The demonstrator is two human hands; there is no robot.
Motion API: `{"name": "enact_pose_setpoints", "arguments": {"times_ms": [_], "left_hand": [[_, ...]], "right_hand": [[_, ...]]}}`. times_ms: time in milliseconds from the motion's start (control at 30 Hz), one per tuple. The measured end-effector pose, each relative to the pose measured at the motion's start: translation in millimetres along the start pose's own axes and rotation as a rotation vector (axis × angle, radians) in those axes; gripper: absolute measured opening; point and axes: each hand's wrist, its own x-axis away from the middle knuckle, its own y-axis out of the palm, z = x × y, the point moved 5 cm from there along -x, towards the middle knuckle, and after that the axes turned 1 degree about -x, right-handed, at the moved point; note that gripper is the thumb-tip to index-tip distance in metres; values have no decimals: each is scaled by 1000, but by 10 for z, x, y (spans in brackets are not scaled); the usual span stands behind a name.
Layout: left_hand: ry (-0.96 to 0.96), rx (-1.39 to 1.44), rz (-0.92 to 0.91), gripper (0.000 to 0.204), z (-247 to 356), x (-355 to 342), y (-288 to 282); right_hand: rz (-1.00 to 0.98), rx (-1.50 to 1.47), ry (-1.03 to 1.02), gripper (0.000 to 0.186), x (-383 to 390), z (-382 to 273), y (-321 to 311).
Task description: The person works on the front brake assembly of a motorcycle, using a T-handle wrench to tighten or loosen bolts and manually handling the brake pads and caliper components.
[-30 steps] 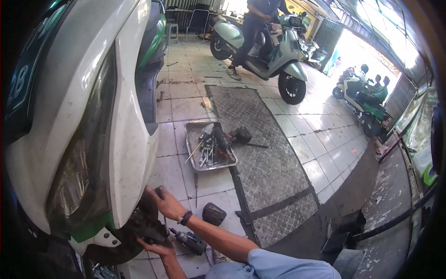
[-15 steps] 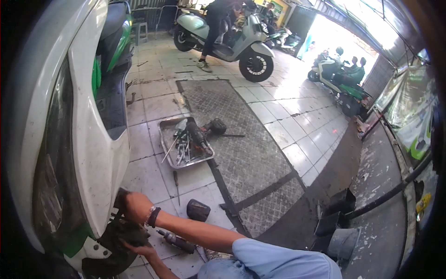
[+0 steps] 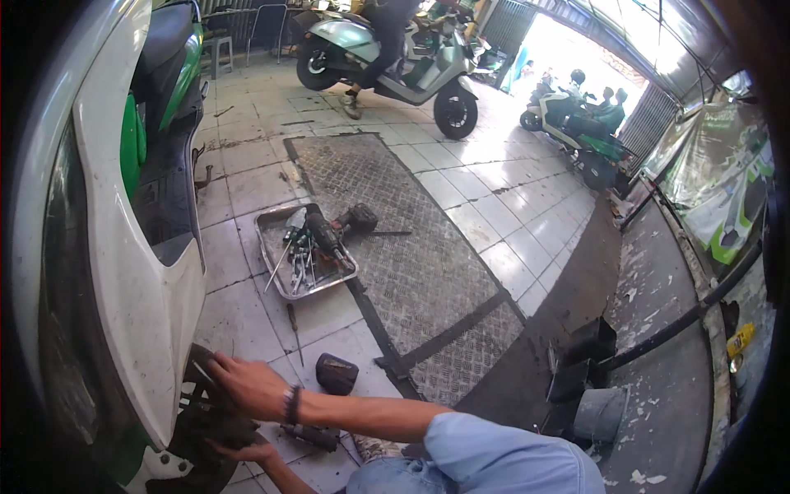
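Note:
At the lower left, a white and green scooter (image 3: 127,272) stands close to me. My right hand (image 3: 253,389), with a dark band at its wrist, reaches to the gap below the white front panel. Its fingers are bent at a dark part, beside a thin pale edge or rod; what they grip is hard to make out. Below it, my left hand (image 3: 245,451) cups the underside of a dark scooter part (image 3: 210,432) near the wheel, palm up. Shadow hides most of that part. Just right of the hands, a dark cylindrical tool (image 3: 311,437) lies on the tiles, partly behind my right forearm.
A metal tray (image 3: 295,290) holds hand tools and a power tool (image 3: 325,235). A screwdriver (image 3: 295,333) and a dark block-shaped piece (image 3: 336,375) lie nearer. A metal plate (image 3: 411,247) covers part of the floor. A grey bucket (image 3: 599,413) stands right; a person straddles a scooter (image 3: 346,41) behind.
My right hand has turned, its fingers now stretched further along the dark part. My left hand stays beneath. The whole view has shifted slightly, and the far scooter's front wheel looks turned.

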Motion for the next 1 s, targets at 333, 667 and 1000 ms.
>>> {"name": "enact_pose_setpoints", "arguments": {"times_ms": [333,667,1000], "left_hand": [[-423,402,-68,70,134,104,88],[-468,205,59,66,289,336,173],[-453,394,-166,69,373,340,446]], "right_hand": [[31,251,-966,25,551,209,29],[-156,-861,499,30,557,421,-327],[-296,-812,677,40,1168,279,362]]}}
